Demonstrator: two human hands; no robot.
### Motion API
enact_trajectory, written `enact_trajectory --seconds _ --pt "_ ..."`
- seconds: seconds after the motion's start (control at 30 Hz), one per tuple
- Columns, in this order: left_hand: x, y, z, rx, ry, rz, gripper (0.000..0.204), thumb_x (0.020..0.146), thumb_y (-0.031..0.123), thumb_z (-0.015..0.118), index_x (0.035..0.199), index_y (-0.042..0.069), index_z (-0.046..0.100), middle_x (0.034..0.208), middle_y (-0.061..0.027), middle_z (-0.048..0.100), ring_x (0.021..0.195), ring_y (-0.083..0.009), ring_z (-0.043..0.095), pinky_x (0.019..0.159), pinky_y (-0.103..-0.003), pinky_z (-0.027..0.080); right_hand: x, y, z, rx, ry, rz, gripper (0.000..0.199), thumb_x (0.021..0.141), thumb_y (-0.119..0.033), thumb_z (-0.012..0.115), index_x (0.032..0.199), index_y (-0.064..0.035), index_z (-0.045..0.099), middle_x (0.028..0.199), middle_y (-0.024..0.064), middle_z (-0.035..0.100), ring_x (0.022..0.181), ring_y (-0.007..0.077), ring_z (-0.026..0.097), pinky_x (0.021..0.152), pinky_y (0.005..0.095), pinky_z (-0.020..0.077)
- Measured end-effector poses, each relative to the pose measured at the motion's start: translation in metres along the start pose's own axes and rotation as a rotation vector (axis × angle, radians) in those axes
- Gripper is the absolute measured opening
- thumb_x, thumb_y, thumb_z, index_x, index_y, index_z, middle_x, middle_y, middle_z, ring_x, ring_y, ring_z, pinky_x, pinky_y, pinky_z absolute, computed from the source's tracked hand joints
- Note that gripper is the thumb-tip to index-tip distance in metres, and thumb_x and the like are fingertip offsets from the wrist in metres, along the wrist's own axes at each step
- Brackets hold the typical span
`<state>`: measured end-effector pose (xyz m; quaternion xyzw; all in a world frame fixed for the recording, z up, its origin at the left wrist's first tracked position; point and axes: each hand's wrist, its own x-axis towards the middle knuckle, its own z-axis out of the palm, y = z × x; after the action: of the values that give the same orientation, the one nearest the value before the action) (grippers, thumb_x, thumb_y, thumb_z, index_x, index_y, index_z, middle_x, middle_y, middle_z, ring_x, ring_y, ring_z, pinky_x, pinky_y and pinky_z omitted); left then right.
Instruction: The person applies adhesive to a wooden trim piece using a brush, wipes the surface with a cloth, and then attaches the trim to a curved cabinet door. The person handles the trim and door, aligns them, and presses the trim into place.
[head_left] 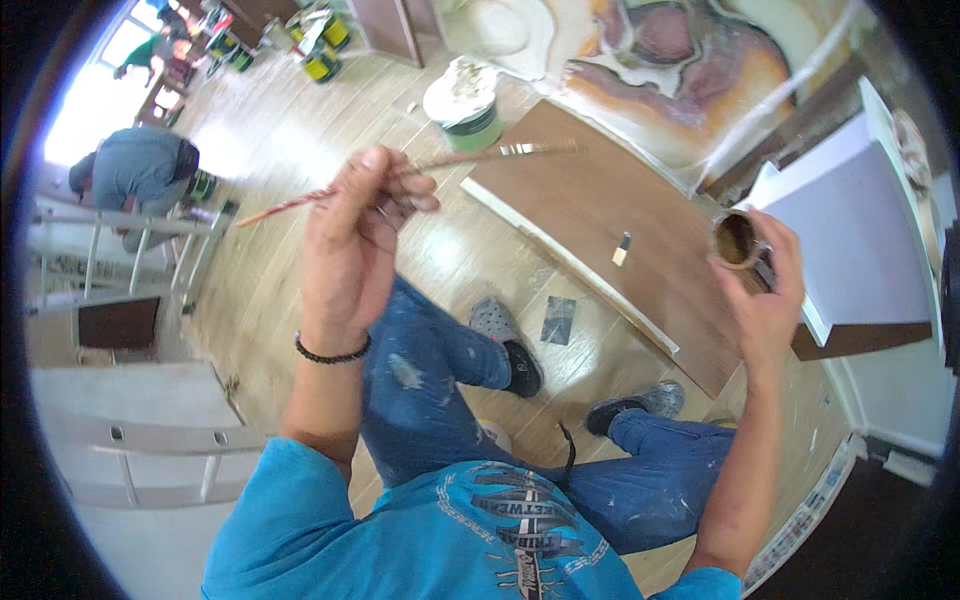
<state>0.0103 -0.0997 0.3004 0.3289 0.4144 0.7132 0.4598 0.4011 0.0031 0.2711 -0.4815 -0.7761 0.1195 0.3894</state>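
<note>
Raised in front of me, my left hand point(362, 215) pinches a thin paintbrush point(465, 158) between thumb and fingers. The brush's bristle end points right, over the brown board, and its reddish handle runs out to the left. Wrapped round a small jar point(738, 240) with brown contents is my right hand point(770, 280); the jar's open mouth faces up toward me. Below and between the hands a brown wooden board point(580, 215) with a pale edge lies low over the floor. A small flat brush or scraper point(622, 249) rests on it.
A tub point(465, 105) with white stuff on top stands beyond the board. A dark square sheet point(559, 320) lies on the tiles near my feet. To the left are a metal ladder point(140, 225) and a bent-over person point(140, 170). A white panel point(850, 200) stands at right.
</note>
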Motion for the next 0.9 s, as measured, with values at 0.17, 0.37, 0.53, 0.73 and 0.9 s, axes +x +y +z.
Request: enact_trajectory --seconds 0.17,0.37,0.53,0.73,0.9 --pt "-0.003 0.014 -0.057 0.277 0.162 0.335 0.021 0.108 0.014 0.065 0.119 -0.004 0.069 0.106 -0.0179 0.078 0.096 -0.0243 0.075 0.093 -0.037 0.059 -0.007 0.03 -0.007 0.239 0.076 0.212 0.06 0.088 -0.001 0.085 0.144 -0.0019 0.063 0.141 0.0087 0.064 0.131 0.0206 0.061 0.112 0.0366 0.0508" --pt "-0.016 -0.094 -0.12 0.753 0.352 0.33 0.007 0.1 0.005 0.075 0.104 -0.001 0.074 0.104 -0.0119 0.08 0.099 -0.0174 0.074 0.091 -0.033 0.057 -0.045 0.063 -0.063 0.243 0.241 0.442 0.055 0.098 -0.006 0.078 0.149 0.0023 0.057 0.142 0.0123 0.065 0.131 0.0216 0.062 0.116 0.0382 0.0472" --pt "-0.023 -0.173 -0.14 1.182 0.349 0.463 0.011 0.093 0.012 0.08 0.105 0.01 0.079 0.092 -0.0067 0.078 0.085 -0.0245 0.072 0.086 -0.039 0.052 -0.099 0.059 -0.124 0.212 0.364 0.6 0.055 0.102 -0.007 0.073 0.152 0.002 0.054 0.147 0.0146 0.063 0.132 0.0238 0.061 0.117 0.0393 0.0459" --pt "-0.014 -0.211 -0.154 1.22 0.309 0.498 0.014 0.094 0.01 0.077 0.108 0.012 0.077 0.091 -0.0054 0.077 0.084 -0.0221 0.072 0.091 -0.041 0.05 -0.166 0.068 -0.163 0.061 0.492 0.697 0.054 0.102 -0.008 0.073 0.152 0.0003 0.055 0.148 0.0156 0.061 0.132 0.0267 0.061 0.112 0.0408 0.0502" --pt "0.002 -0.22 -0.154 1.255 0.304 0.528 0.015 0.093 0.009 0.078 0.108 0.012 0.076 0.089 -0.0049 0.076 0.082 -0.0213 0.071 0.091 -0.04 0.049 -0.169 0.076 -0.166 0.012 0.563 0.733 0.054 0.102 -0.021 0.077 0.148 0.0007 0.059 0.147 0.0127 0.06 0.134 0.0252 0.057 0.106 0.0407 0.0524"
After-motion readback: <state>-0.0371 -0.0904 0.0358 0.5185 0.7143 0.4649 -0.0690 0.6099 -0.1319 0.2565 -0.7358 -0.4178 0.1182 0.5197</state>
